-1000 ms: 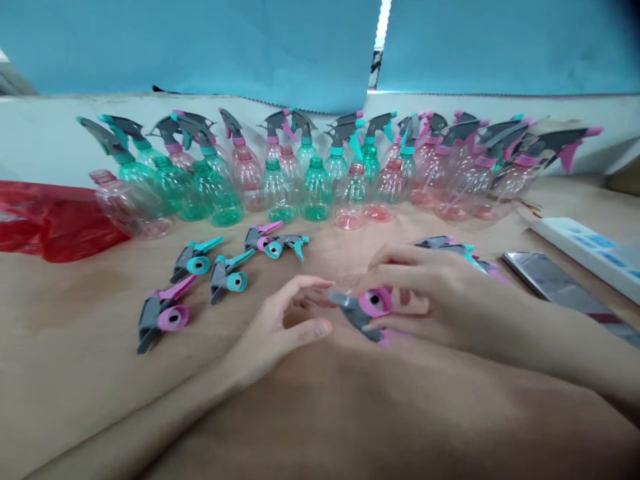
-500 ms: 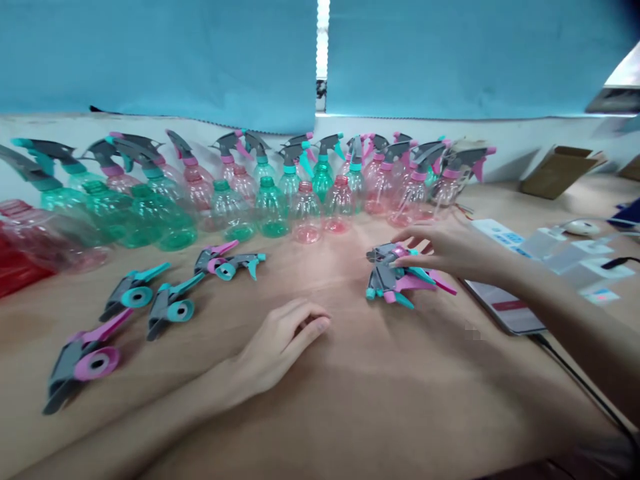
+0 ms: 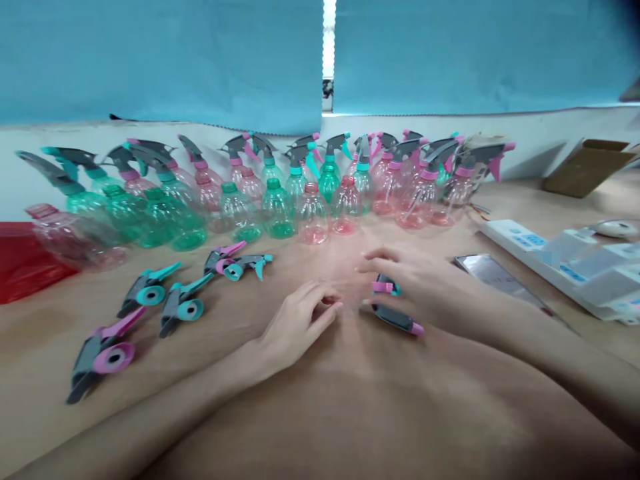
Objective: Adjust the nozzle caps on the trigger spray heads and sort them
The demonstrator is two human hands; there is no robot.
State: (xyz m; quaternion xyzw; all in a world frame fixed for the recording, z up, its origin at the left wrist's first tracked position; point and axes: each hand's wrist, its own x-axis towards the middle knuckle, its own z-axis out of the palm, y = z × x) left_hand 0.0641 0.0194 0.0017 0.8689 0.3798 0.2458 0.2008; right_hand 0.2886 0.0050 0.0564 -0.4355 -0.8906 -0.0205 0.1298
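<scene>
My left hand rests on the wooden tabletop, its fingers loosely curled and the thumb a little apart, with nothing visible in it. Over a small group of trigger spray heads on the right lies my right hand, smeared by motion. Its fingers and thumb are spread around the grey, pink and turquoise heads, and the palm hides part of them. On the left, several more spray heads lie on their sides, some with turquoise collars and some with pink.
Clear green and pink bottles stand along the wall, many fitted with spray heads. A red bag is at far left. A phone, a white power strip and an opened cardboard box are on the right.
My right hand has come lower and nearer to my left hand, covering more of the spray heads beneath it. The view has shifted slightly. My left hand stays on the table.
</scene>
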